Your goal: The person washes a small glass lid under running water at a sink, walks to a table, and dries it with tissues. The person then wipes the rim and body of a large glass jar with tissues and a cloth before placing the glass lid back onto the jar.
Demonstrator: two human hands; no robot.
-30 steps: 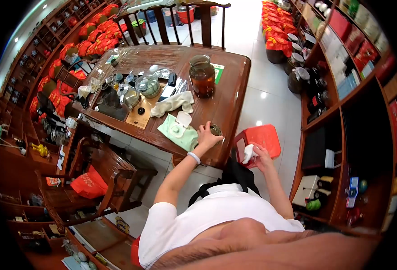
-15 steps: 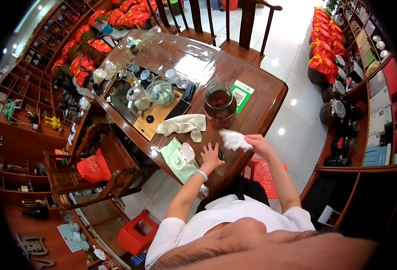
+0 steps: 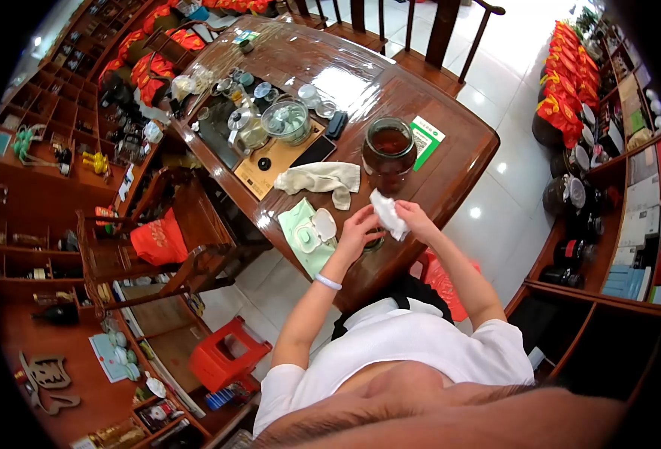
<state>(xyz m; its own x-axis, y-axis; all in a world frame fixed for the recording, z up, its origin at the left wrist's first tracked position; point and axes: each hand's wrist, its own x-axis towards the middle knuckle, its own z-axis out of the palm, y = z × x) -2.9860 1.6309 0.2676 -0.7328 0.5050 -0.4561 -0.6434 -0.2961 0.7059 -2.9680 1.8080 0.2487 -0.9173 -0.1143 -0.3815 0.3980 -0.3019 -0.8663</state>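
Note:
A crumpled white wipe (image 3: 387, 212) is pinched in my right hand (image 3: 416, 222), above the near corner of the table. My left hand (image 3: 358, 230) is close beside the wipe with its fingers apart; whether the fingertips touch it I cannot tell. Under that hand lies a small round glass-like object (image 3: 374, 244), partly hidden. Just beyond my hands stands a wide open-mouthed glass jar (image 3: 389, 153) with dark reddish contents. To the left are a light green wipes pack (image 3: 300, 232) with its lid up and a folded cream cloth (image 3: 317, 178).
A green QR-code card (image 3: 426, 142) lies behind the jar. Further left are a tea tray (image 3: 259, 173), a glass bowl (image 3: 286, 121) and a glass teapot (image 3: 247, 129). A red stool (image 3: 229, 352) and a wooden chair (image 3: 188, 247) stand on the floor.
My left hand has lifted off the small round object and come up to the wipe. My right hand has brought the wipe in toward it. The view has shifted slightly.

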